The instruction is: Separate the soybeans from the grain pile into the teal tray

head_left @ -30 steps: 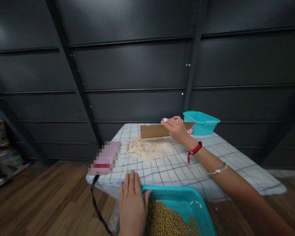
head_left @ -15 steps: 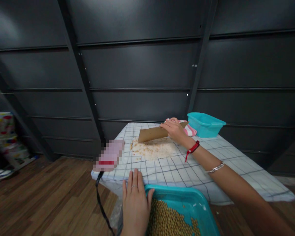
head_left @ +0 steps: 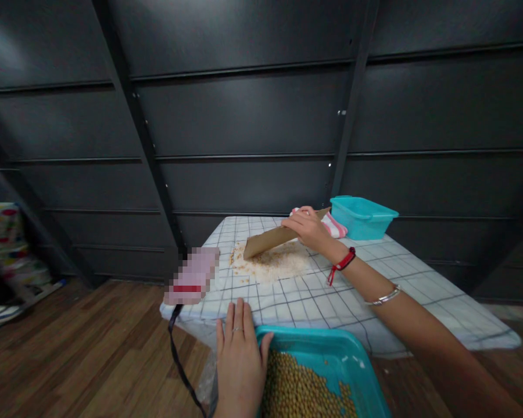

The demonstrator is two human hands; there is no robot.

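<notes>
My right hand [head_left: 308,226] reaches far across the table and grips a strip of brown cardboard [head_left: 270,240], its lower edge set against the far side of a pale pile of husks and crumbs [head_left: 270,264] on the checked white cloth [head_left: 314,296]. The cardboard slopes down to the left. My left hand [head_left: 240,360] lies with fingers together on the near left corner of a turquoise tray [head_left: 331,348] filled with tan beans [head_left: 303,392]. The thumb hooks over the tray's rim.
A smaller turquoise tub [head_left: 362,216] stands at the table's far right, with a pink striped cloth [head_left: 333,225] beside it. A blurred pink object [head_left: 192,276] with a black strap [head_left: 181,360] hangs off the table's left edge. Dark metal panels stand behind; wooden floor lies below.
The cardboard's left end has tipped down and swung nearer along the far edge of the pile. My left hand stays on the tray.
</notes>
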